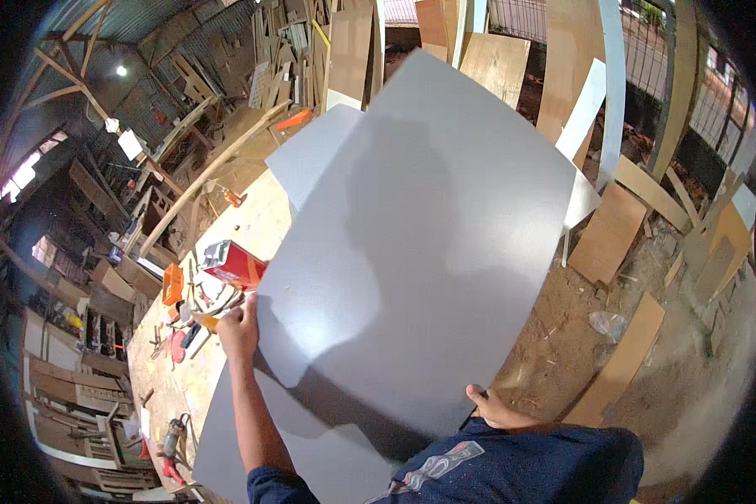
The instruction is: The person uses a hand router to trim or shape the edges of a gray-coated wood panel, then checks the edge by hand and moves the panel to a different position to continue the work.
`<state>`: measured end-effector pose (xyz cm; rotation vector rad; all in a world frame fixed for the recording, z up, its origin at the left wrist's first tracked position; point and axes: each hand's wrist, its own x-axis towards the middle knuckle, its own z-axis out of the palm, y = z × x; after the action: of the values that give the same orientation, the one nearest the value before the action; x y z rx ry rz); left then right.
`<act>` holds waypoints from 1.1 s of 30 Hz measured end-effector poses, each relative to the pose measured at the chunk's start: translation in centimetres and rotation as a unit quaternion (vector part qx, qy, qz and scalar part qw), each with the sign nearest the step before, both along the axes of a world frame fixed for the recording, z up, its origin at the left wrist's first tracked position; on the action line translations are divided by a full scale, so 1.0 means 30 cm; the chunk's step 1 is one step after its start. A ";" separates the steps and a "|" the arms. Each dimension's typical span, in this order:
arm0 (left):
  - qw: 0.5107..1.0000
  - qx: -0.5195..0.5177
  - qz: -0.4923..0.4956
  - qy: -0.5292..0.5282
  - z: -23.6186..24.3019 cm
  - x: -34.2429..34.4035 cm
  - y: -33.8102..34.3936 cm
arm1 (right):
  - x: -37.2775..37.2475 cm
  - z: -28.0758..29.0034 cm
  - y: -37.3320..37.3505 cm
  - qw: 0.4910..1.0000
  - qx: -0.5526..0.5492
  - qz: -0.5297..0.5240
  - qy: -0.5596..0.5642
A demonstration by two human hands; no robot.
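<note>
A lamp glows under a corrugated roof, and boards litter the brown dirt floor.

Boards lean near a fence while a bulb glows under the roof.

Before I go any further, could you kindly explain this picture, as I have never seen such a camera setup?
No machine here, only a person's two bare hands. The single picture comes from a wide fisheye camera on the person's head, looking down, so straight edges bend. The left hand grips the left edge of a large, flat grey panel; the right hand holds its lower right edge. More flat grey sheet shows underneath. On the pale wooden worktable lie a red and silver box and a red and grey power tool.
</note>
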<state>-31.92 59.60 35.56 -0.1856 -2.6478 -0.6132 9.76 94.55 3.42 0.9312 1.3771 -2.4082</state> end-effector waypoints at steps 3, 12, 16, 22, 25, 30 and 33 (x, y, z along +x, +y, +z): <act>0.996 -0.028 -0.002 -0.090 -0.114 -0.131 0.121 | -0.023 0.014 0.019 0.996 -0.075 -0.030 -0.030; 0.982 -0.073 -0.028 -0.173 -0.564 -0.443 0.213 | -0.089 0.019 0.022 0.990 -0.019 -0.044 -0.131; 0.975 -0.046 -0.008 -0.218 -0.657 -0.494 0.210 | -0.130 0.037 0.004 0.955 0.185 0.083 -0.217; 0.974 -0.027 -0.060 -0.216 -0.724 -0.503 0.222 | -0.111 -0.006 0.018 0.923 0.253 0.114 -0.268; 0.964 -0.019 -0.066 -0.255 -0.700 -0.494 0.220 | -0.104 0.008 0.005 0.940 0.179 0.085 -0.279; 0.988 0.044 -0.128 -0.077 -0.708 -0.341 0.164 | -0.088 -0.081 -0.023 0.984 -0.012 -0.065 -0.164; 0.991 0.057 -0.109 -0.048 -0.743 -0.063 0.069 | -0.132 0.045 -0.014 0.985 -0.026 -0.021 -0.172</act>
<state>-33.80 61.67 13.26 -0.4257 -2.6947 -0.8628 5.82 94.12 4.76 1.2984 1.1736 -2.1666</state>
